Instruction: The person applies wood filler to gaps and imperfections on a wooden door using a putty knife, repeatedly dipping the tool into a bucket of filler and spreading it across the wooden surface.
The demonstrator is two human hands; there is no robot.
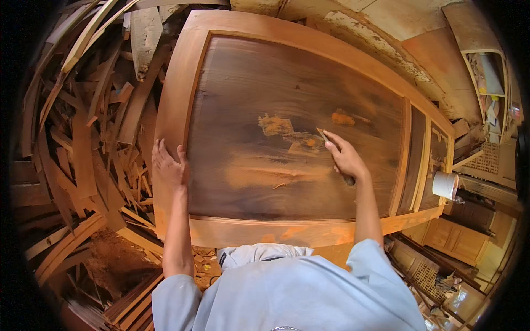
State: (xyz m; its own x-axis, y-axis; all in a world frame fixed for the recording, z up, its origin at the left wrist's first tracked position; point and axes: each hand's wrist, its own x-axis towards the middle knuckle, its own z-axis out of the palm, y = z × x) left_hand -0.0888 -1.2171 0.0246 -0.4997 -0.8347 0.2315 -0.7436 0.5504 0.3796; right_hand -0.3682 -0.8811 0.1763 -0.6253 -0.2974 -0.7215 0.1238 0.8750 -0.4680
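A large wooden door (232, 83) lies before me, with a dark brown panel set in a lighter orange-brown frame. My left hand (170, 165) rests on the frame's left side, fingers spread and holding nothing. Over the middle of the panel, my right hand (349, 160) is closed around a putty knife (322, 134) with a narrow blade and dark handle. Its tip points up and left, close to the surface; contact is hard to tell. Orange filler patches (276, 125) mark the panel around the blade. A small curled scrap (280, 186) lies nearer to me.
Scrap wood (83, 149) is piled high along the left. A white tub (444, 185) stands at the door's right end. Farther right are a shelf unit (488, 83) with assorted items and wooden panels (455, 240). Sawdust (113, 254) covers ground at lower left.
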